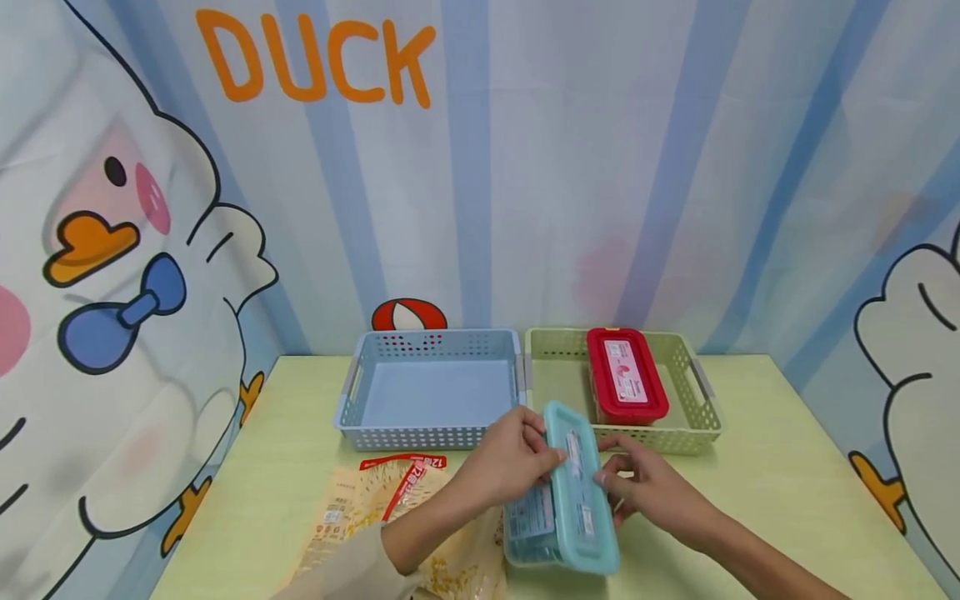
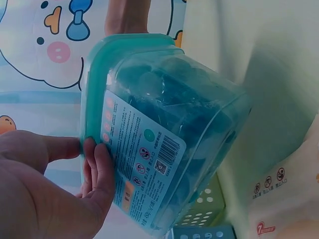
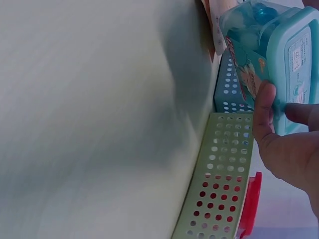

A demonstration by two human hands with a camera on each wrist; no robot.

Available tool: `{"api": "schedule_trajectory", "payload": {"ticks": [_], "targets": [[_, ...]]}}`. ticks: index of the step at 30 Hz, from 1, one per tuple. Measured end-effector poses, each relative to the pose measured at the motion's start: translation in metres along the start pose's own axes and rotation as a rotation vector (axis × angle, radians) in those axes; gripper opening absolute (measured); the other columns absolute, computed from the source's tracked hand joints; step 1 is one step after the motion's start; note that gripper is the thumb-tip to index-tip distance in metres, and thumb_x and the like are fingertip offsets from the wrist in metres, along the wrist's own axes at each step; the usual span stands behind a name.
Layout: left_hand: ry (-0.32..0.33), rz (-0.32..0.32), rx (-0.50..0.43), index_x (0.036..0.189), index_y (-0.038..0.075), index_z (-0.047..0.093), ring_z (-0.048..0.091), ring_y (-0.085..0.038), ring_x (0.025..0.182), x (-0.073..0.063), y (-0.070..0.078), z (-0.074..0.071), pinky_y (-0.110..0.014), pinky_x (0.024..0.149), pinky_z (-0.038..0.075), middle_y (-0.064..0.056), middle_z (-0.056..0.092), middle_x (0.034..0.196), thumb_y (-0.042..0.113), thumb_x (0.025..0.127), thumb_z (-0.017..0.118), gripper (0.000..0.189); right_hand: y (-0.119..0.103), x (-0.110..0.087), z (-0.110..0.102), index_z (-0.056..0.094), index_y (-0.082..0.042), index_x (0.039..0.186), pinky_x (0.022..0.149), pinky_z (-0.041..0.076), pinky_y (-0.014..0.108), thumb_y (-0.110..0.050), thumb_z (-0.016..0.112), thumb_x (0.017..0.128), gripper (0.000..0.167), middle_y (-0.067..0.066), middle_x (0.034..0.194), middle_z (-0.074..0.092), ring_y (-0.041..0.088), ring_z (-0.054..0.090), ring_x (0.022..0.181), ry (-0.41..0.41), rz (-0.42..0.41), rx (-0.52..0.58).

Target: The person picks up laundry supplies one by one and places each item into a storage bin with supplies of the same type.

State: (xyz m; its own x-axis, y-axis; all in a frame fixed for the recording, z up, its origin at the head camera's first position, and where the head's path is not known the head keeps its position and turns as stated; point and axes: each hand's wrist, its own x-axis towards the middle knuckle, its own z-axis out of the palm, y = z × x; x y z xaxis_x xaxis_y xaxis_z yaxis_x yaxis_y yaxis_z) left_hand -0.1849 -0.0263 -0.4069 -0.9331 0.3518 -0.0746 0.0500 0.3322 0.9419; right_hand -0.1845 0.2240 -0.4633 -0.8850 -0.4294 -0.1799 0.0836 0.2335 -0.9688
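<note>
A see-through plastic box with a teal lid (image 1: 588,521) is held tilted over the front of the table, its lid turned toward the right. My left hand (image 1: 508,458) pinches the lid's rim on one side, thumb on top and fingers curled beneath. On the opposite rim my right hand (image 1: 651,493) grips with thumb and fingers. Rounded blue-green pieces show through the wall of the box (image 2: 199,107). A printed label (image 2: 142,157) with a barcode covers one side, and a picture label (image 3: 246,69) covers another.
A blue basket (image 1: 427,437) stands behind my left hand. Beside it, a green basket (image 1: 693,417) holds a red-lidded box (image 1: 628,375). Beneath my left forearm lies a beige printed bag (image 1: 457,558). A duck-print curtain (image 1: 555,167) hangs behind the table (image 1: 765,500).
</note>
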Motion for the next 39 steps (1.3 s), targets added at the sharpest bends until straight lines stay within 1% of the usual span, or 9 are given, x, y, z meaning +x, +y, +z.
{"api": "schedule_trajectory", "payload": {"ticks": [4,7,12,16,22,26,30,34,39], "targets": [[-0.002,0.031,-0.059,0.117,0.002,0.053,0.069,-0.019,0.068,-0.001,0.003,-0.004,-0.033,0.064,0.061,-0.008,0.064,0.088,0.012,0.098,0.078,0.034,-0.009,0.000,-0.003,0.042,0.003,0.147,0.070,0.065,0.046,-0.016,0.062,0.108,0.048,0.018,0.106,0.066,0.032,0.072,0.088,0.010,-0.009,-0.043],[-0.006,0.060,-0.076,0.118,0.001,0.051,0.067,-0.019,0.070,-0.002,0.006,-0.008,-0.034,0.065,0.061,-0.009,0.063,0.090,0.011,0.099,0.076,0.033,-0.015,-0.001,-0.005,0.042,0.002,0.146,0.071,0.065,0.045,-0.016,0.063,0.108,0.047,0.019,0.108,0.066,0.032,0.072,0.088,0.017,-0.022,-0.057],[0.028,0.092,0.005,0.117,0.001,0.052,0.064,-0.016,0.071,-0.002,0.013,-0.014,-0.031,0.065,0.060,-0.007,0.061,0.088,0.011,0.100,0.076,0.031,-0.027,-0.002,-0.006,0.042,0.002,0.145,0.071,0.065,0.044,-0.017,0.066,0.106,0.049,0.020,0.108,0.066,0.034,0.072,0.085,0.022,-0.053,-0.079],[0.058,0.110,0.062,0.116,0.001,0.052,0.059,-0.013,0.074,0.000,0.019,-0.018,-0.027,0.066,0.056,-0.004,0.059,0.087,0.012,0.100,0.075,0.030,-0.038,-0.002,-0.007,0.043,0.001,0.146,0.071,0.065,0.043,-0.019,0.069,0.104,0.053,0.021,0.110,0.065,0.034,0.072,0.086,0.060,-0.068,-0.109],[0.059,0.146,0.102,0.118,0.001,0.051,0.055,-0.013,0.076,0.001,0.024,-0.025,-0.026,0.069,0.050,-0.003,0.057,0.088,0.014,0.101,0.073,0.030,-0.050,-0.001,-0.004,0.045,0.002,0.143,0.069,0.065,0.042,-0.016,0.071,0.103,0.051,0.021,0.108,0.065,0.034,0.071,0.083,0.097,-0.099,-0.137],[0.063,0.153,0.093,0.118,0.001,0.051,0.054,-0.014,0.076,0.004,0.026,-0.029,-0.027,0.070,0.049,-0.004,0.056,0.088,0.012,0.101,0.072,0.029,-0.056,0.001,-0.003,0.045,0.002,0.142,0.067,0.064,0.041,-0.013,0.070,0.103,0.049,0.021,0.103,0.064,0.032,0.071,0.078,0.135,-0.110,-0.143],[0.074,0.150,0.077,0.118,0.001,0.050,0.054,-0.014,0.074,0.006,0.026,-0.031,-0.028,0.068,0.049,-0.004,0.054,0.087,0.012,0.102,0.071,0.029,-0.061,0.002,-0.004,0.046,0.000,0.143,0.066,0.064,0.040,-0.013,0.072,0.101,0.051,0.019,0.104,0.066,0.031,0.072,0.077,0.172,-0.116,-0.155],[0.082,0.144,0.069,0.119,0.002,0.050,0.057,-0.015,0.073,0.007,0.025,-0.031,-0.029,0.066,0.050,-0.004,0.054,0.089,0.013,0.103,0.070,0.028,-0.064,0.002,-0.005,0.047,-0.003,0.143,0.067,0.064,0.039,-0.017,0.075,0.100,0.053,0.019,0.105,0.067,0.032,0.072,0.078,0.192,-0.117,-0.185],[0.107,0.146,0.068,0.120,0.003,0.053,0.062,-0.016,0.075,0.011,0.023,-0.034,-0.031,0.065,0.051,-0.005,0.057,0.094,0.015,0.103,0.070,0.027,-0.068,0.005,-0.006,0.047,-0.004,0.142,0.067,0.064,0.041,-0.016,0.076,0.099,0.052,0.020,0.104,0.065,0.034,0.071,0.078,0.213,-0.130,-0.180]]}}
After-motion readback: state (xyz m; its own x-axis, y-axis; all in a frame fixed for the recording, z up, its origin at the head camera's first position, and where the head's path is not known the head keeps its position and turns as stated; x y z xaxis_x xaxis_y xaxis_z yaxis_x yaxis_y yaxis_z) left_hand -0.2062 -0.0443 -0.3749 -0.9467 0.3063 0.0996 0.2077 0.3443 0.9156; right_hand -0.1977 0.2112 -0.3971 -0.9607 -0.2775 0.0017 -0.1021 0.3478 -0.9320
